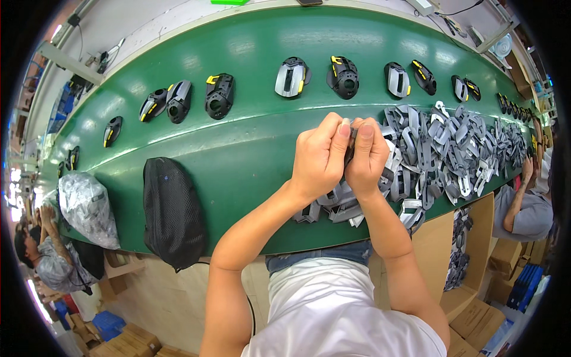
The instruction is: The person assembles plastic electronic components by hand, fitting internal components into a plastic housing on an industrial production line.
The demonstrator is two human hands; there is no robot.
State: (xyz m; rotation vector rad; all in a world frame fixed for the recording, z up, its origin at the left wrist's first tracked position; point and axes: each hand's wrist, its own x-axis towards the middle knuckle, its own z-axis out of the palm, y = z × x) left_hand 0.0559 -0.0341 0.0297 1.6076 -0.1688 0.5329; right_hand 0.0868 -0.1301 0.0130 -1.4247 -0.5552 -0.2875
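My left hand (322,156) and my right hand (366,157) are pressed together above the green table (256,172), thumbs side by side and fingers curled. Between them they grip a dark plastic part (350,149), mostly hidden by the fingers, so its exact kind does not show. Just right of my hands spreads a heap of grey plastic shell pieces (458,143), some lying under my wrists. Beyond my hands, a silver-and-black mouse-shaped shell (292,79) and a black one with yellow trim (343,78) rest on the table.
More mouse-shaped shells (219,97) lie in a row along the moving surface. A black mesh bag (172,208) and a clear plastic bag (88,208) stand at the left. A carton (433,250) of grey parts sits at my right. Co-workers (53,256) work at both ends.
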